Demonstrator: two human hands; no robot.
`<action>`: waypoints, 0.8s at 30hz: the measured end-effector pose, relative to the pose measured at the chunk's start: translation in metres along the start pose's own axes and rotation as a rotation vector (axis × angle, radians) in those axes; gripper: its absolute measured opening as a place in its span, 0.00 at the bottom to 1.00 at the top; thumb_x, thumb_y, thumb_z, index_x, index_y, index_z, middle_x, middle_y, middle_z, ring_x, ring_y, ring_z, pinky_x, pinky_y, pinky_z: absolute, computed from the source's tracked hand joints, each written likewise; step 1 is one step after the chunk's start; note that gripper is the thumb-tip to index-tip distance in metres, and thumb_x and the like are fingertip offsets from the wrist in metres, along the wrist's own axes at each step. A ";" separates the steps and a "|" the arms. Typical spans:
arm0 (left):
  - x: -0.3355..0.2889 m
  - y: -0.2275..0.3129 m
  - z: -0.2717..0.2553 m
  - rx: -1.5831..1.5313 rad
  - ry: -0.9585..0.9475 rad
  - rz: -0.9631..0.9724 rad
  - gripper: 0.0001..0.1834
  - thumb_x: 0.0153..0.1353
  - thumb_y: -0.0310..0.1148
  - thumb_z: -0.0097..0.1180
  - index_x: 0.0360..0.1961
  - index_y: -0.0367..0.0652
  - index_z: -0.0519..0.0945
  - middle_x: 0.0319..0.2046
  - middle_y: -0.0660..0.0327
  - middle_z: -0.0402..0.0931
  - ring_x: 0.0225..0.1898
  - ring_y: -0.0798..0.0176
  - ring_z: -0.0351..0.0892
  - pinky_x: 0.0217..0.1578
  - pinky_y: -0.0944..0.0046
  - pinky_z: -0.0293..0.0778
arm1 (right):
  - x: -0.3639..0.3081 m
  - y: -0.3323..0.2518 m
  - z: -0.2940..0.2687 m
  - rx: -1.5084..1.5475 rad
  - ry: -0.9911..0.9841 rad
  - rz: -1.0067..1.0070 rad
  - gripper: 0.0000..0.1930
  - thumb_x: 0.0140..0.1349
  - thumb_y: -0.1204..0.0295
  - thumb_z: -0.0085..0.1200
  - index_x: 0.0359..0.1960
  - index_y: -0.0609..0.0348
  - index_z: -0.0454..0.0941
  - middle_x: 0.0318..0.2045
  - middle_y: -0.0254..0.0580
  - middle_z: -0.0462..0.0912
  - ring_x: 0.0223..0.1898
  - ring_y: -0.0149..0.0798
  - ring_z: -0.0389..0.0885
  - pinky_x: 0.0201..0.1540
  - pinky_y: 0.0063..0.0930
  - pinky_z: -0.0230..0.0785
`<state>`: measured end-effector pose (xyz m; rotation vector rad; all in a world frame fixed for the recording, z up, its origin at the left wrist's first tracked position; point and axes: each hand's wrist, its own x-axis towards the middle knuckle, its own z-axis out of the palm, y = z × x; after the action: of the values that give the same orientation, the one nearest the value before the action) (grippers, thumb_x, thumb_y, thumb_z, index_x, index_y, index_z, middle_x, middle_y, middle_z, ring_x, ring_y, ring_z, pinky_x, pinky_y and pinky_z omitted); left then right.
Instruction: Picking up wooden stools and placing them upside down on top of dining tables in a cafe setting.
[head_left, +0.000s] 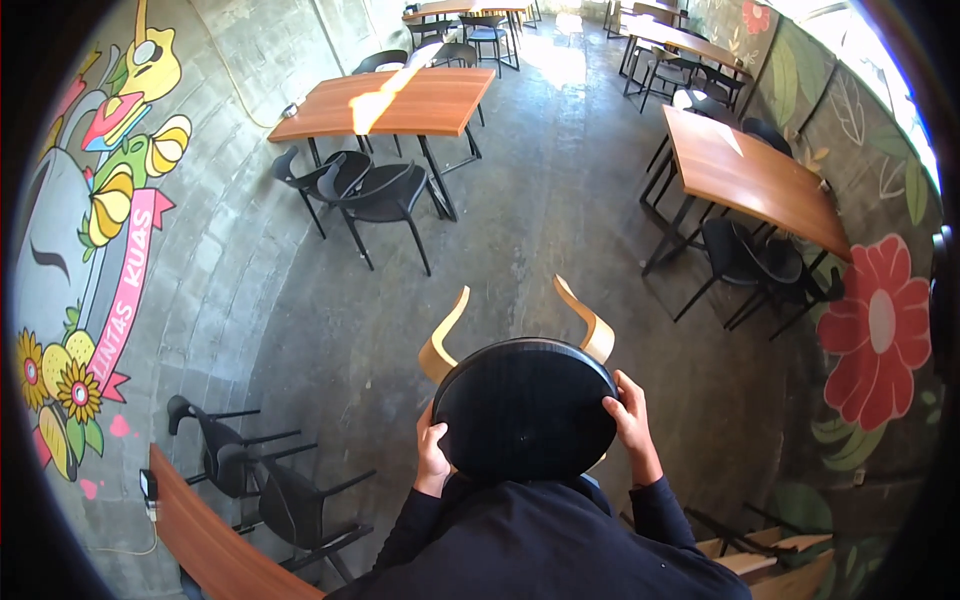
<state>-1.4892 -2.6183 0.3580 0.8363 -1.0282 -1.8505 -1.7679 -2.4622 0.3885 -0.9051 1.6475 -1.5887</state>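
Close against my body is a stool (527, 412) with a round, glossy black seat and curved, light-wood legs. Two of the legs stick out past the far rim of the seat; the others are mostly hidden under it. My left hand (431, 456) grips the seat's left edge, its thumb on top. On the opposite edge, my right hand (632, 428) is closed the same way, fingers wrapped around the rim. Whether the stool touches the floor I cannot tell.
Wooden tables with black chairs stand ahead on the left (400, 100) and right (750, 170), with more farther back. Another table (200, 530) and black chairs (290, 505) are at the near left. Wooden pieces (775, 550) lie at the near right. Painted walls flank the concrete floor (530, 220).
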 end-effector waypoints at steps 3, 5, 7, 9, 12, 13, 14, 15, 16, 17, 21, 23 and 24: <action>0.097 0.017 0.038 0.139 -0.170 0.056 0.31 0.54 0.39 0.49 0.55 0.28 0.71 0.51 0.50 0.76 0.53 0.59 0.74 0.57 0.62 0.66 | 0.068 -0.002 -0.010 0.089 0.149 0.005 0.18 0.55 0.64 0.57 0.24 0.55 0.58 0.22 0.22 0.54 0.24 0.20 0.53 0.24 0.21 0.45; 0.148 0.011 0.052 0.178 -0.206 0.008 0.32 0.53 0.40 0.50 0.56 0.28 0.71 0.51 0.50 0.76 0.53 0.58 0.75 0.56 0.62 0.68 | 0.106 0.000 -0.026 0.060 0.206 -0.032 0.19 0.58 0.61 0.57 0.24 0.53 0.57 0.23 0.22 0.53 0.25 0.19 0.52 0.24 0.21 0.43; 0.203 0.014 0.067 0.208 -0.266 -0.143 0.32 0.52 0.40 0.50 0.56 0.30 0.72 0.50 0.50 0.77 0.51 0.58 0.77 0.54 0.61 0.71 | 0.142 -0.014 -0.031 0.044 0.300 -0.063 0.20 0.60 0.59 0.56 0.23 0.52 0.56 0.23 0.22 0.52 0.25 0.19 0.51 0.24 0.21 0.41; 0.251 0.025 0.095 0.220 -0.347 -0.111 0.27 0.55 0.41 0.53 0.50 0.30 0.74 0.43 0.57 0.78 0.45 0.65 0.75 0.49 0.65 0.70 | 0.165 -0.018 -0.039 0.051 0.353 -0.029 0.17 0.63 0.63 0.54 0.24 0.54 0.60 0.23 0.22 0.55 0.25 0.19 0.53 0.25 0.20 0.44; 0.330 0.019 0.149 0.257 -0.458 -0.105 0.27 0.55 0.39 0.54 0.51 0.29 0.74 0.44 0.57 0.78 0.45 0.65 0.75 0.50 0.65 0.70 | 0.223 -0.008 -0.063 0.103 0.425 -0.060 0.13 0.65 0.65 0.51 0.27 0.58 0.65 0.23 0.21 0.58 0.26 0.19 0.55 0.26 0.19 0.47; 0.357 0.018 0.169 0.283 -0.508 -0.078 0.28 0.54 0.39 0.55 0.52 0.28 0.74 0.45 0.56 0.78 0.46 0.64 0.75 0.51 0.64 0.69 | 0.244 -0.003 -0.073 0.132 0.480 -0.056 0.12 0.65 0.65 0.51 0.27 0.58 0.66 0.23 0.21 0.59 0.26 0.19 0.55 0.26 0.18 0.48; 0.380 0.013 0.183 0.286 -0.521 -0.071 0.28 0.54 0.39 0.55 0.52 0.28 0.74 0.45 0.56 0.78 0.46 0.64 0.75 0.51 0.64 0.69 | 0.262 0.003 -0.082 0.162 0.528 -0.047 0.12 0.65 0.65 0.51 0.28 0.58 0.67 0.23 0.21 0.59 0.26 0.19 0.55 0.26 0.18 0.48; 0.402 0.007 0.197 0.330 -0.536 -0.046 0.29 0.54 0.39 0.55 0.53 0.28 0.74 0.45 0.56 0.78 0.47 0.64 0.75 0.52 0.64 0.69 | 0.280 0.009 -0.095 0.136 0.512 -0.046 0.12 0.65 0.66 0.51 0.29 0.59 0.67 0.24 0.21 0.60 0.27 0.20 0.56 0.28 0.18 0.50; 0.424 0.002 0.210 0.373 -0.548 -0.019 0.29 0.53 0.39 0.55 0.53 0.28 0.73 0.46 0.55 0.78 0.47 0.64 0.75 0.52 0.64 0.69 | 0.301 0.013 -0.106 0.137 0.514 -0.058 0.12 0.65 0.66 0.51 0.29 0.59 0.67 0.24 0.21 0.60 0.27 0.20 0.56 0.28 0.18 0.50; 0.444 -0.002 0.224 0.374 -0.556 -0.011 0.29 0.53 0.39 0.55 0.53 0.28 0.73 0.46 0.55 0.78 0.47 0.64 0.75 0.52 0.64 0.69 | 0.322 0.013 -0.115 0.116 0.510 -0.069 0.12 0.65 0.66 0.51 0.29 0.59 0.67 0.25 0.22 0.60 0.28 0.20 0.57 0.29 0.18 0.50; 0.515 -0.016 0.279 0.298 -0.447 -0.028 0.29 0.52 0.40 0.54 0.51 0.29 0.75 0.45 0.55 0.78 0.46 0.64 0.76 0.51 0.64 0.70 | 0.437 0.005 -0.162 0.078 0.530 -0.109 0.14 0.64 0.64 0.54 0.31 0.61 0.65 0.26 0.25 0.62 0.31 0.22 0.59 0.32 0.20 0.54; 0.553 -0.029 0.296 0.226 -0.319 -0.031 0.28 0.51 0.40 0.52 0.49 0.30 0.76 0.43 0.57 0.79 0.43 0.64 0.77 0.48 0.65 0.71 | 0.499 -0.001 -0.192 0.015 0.382 -0.100 0.16 0.64 0.62 0.55 0.30 0.62 0.66 0.25 0.27 0.63 0.30 0.23 0.60 0.31 0.21 0.55; 0.566 -0.030 0.309 0.189 -0.299 0.023 0.26 0.51 0.38 0.52 0.48 0.31 0.76 0.41 0.57 0.79 0.42 0.64 0.77 0.46 0.65 0.72 | 0.524 -0.002 -0.205 -0.026 0.284 -0.089 0.17 0.64 0.61 0.55 0.29 0.62 0.66 0.24 0.27 0.64 0.29 0.23 0.61 0.30 0.21 0.56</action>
<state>-1.9990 -3.0139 0.3835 0.6632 -1.4113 -1.9170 -2.2218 -2.7948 0.3981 -0.8033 1.8465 -1.8286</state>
